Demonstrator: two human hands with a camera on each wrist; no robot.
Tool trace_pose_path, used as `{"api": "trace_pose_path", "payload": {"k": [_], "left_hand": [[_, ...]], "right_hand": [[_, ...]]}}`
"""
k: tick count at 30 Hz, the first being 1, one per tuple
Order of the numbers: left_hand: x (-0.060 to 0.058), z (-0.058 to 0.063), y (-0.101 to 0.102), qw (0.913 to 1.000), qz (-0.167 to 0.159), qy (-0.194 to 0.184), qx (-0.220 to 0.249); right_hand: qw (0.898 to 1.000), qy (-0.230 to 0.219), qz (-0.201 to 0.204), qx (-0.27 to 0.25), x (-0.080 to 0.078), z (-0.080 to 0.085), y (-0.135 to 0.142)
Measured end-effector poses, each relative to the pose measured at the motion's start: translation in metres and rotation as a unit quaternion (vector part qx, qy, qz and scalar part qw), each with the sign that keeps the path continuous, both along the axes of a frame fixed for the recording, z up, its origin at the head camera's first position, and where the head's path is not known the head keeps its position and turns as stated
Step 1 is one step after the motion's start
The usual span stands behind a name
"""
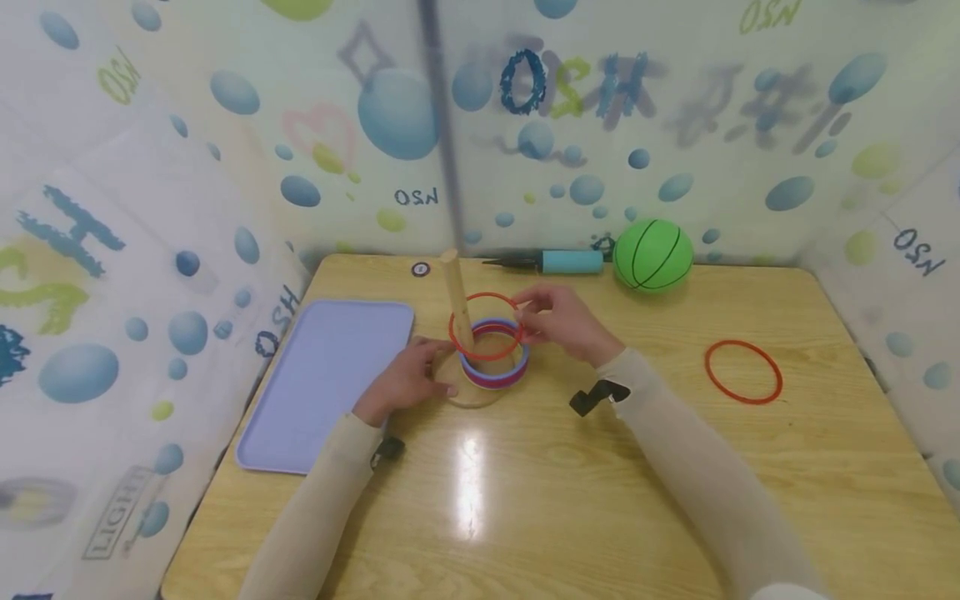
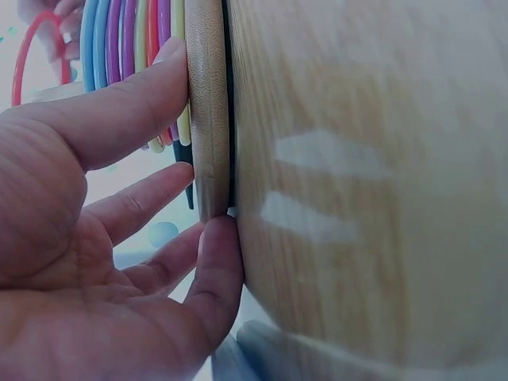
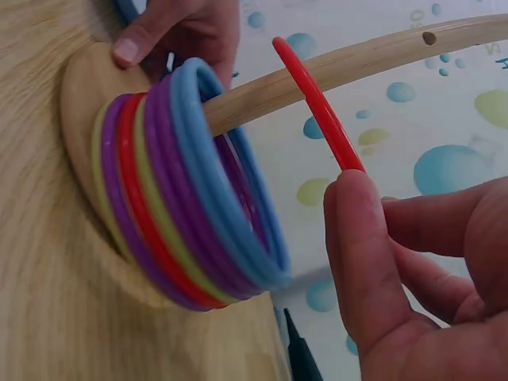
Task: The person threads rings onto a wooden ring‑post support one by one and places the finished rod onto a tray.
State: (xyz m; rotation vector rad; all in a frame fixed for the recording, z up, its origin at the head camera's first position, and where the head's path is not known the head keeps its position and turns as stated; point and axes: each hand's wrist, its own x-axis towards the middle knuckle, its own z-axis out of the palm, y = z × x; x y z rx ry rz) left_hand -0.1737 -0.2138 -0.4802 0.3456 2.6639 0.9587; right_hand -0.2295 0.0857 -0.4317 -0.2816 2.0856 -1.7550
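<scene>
A wooden ring-toss stand has a round base (image 2: 208, 119) and an upright peg (image 1: 456, 300). Stacked rings (image 3: 171, 190) in blue, purple, yellow and red lie round the peg's foot. My left hand (image 1: 408, 377) holds the base's left edge, its thumb on top and fingers along the rim. Between right thumb and fingers my right hand (image 1: 561, 321) pinches a red ring (image 3: 325, 111), above and apart from the stack. The peg appears to pass through this ring near its left side. In the left wrist view, my right hand shows only partly at the top left corner.
A second red ring (image 1: 744, 372) lies flat on the table (image 1: 600, 500) at the right. On the left is a lilac tray (image 1: 322, 375). Along the back wall are a green ball (image 1: 653, 256), a blue hand pump (image 1: 572, 262) and a small round disc (image 1: 421, 269).
</scene>
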Motion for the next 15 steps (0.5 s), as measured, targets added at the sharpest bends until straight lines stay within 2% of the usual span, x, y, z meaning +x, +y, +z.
{"api": "trace_pose_path", "payload": {"k": [6, 15], "left_hand": [[0.001, 0.0, 0.0, 1.0, 0.002, 0.007, 0.0], [0.001, -0.001, 0.0, 1.0, -0.004, 0.006, 0.003]], "right_hand": [[1.0, -0.02, 0.003, 0.001, 0.005, -0.012, 0.003], [1.0, -0.01, -0.001, 0.014, 0.009, -0.027, 0.005]]}}
